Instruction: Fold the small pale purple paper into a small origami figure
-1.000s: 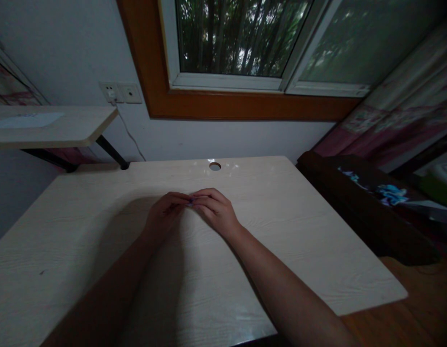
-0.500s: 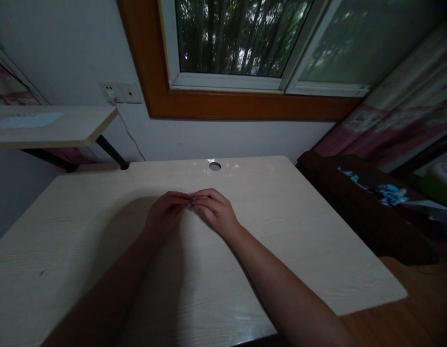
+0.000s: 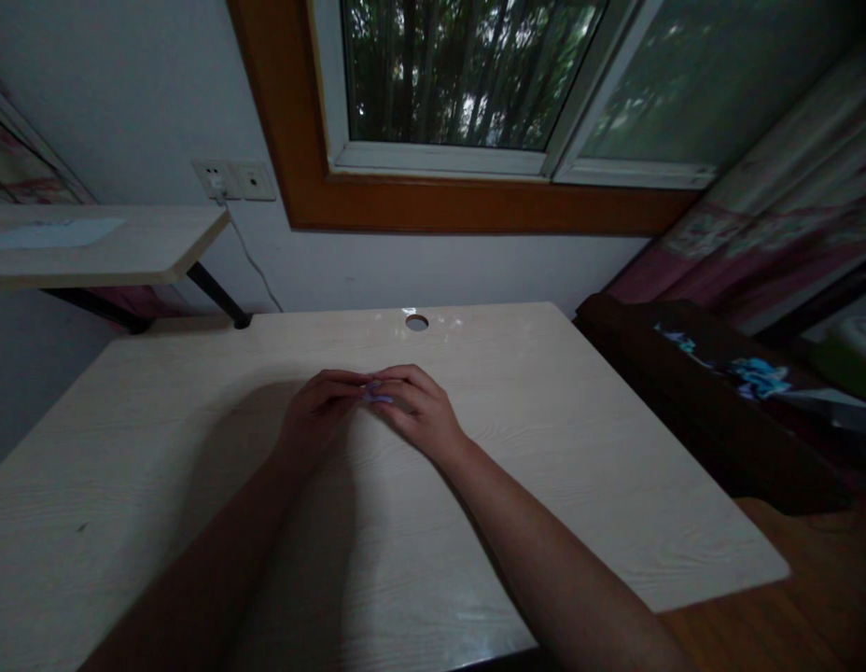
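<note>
Both hands meet over the middle of the pale wood-grain desk [image 3: 565, 485]. Between their fingertips is a small purple thing [image 3: 378, 398], mostly covered by the fingers, so its kind does not show. My left hand [image 3: 321, 401] is closed, with its thumb and fingers pinching the purple thing from the left. From the other side, my right hand [image 3: 423, 406] is closed on it too, fingers curved over the top and thumb below.
Near the desk's back edge is a round cable hole [image 3: 417, 323]. A raised shelf [image 3: 146, 245] on black legs stands at the back left, under a wall socket [image 3: 233, 180] with a white cord. A window is ahead; dark furniture [image 3: 685, 401] holds blue cloth at the right.
More of the purple thing shows between the fingertips. My right thumb and fingers have parted slightly around it; the arms have stayed in place.
</note>
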`<state>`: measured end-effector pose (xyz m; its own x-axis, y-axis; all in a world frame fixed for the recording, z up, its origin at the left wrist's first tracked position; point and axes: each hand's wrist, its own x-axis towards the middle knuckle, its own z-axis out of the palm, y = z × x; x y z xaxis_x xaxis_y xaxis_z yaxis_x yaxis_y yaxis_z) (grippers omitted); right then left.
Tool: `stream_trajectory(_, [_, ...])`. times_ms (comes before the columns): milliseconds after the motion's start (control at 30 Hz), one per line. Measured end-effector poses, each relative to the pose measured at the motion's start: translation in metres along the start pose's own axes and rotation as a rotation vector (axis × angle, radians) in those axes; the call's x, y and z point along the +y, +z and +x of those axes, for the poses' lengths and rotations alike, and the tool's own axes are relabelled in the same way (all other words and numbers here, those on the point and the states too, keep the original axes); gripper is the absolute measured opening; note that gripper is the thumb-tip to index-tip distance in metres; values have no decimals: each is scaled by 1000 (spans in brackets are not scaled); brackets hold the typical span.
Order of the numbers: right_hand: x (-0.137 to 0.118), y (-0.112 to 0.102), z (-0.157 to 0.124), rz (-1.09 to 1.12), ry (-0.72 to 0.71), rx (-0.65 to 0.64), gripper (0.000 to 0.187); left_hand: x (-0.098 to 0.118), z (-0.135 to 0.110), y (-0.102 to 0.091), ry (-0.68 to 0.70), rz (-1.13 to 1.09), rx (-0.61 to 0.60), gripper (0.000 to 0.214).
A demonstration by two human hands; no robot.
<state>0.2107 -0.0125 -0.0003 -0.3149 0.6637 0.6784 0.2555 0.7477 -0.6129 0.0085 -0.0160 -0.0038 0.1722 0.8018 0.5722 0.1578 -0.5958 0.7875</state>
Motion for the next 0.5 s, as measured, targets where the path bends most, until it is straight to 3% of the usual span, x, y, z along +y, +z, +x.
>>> stream_trajectory(500, [3, 2, 0, -40, -13, 40, 22, -14, -2, -1, 42, -70, 0, 12])
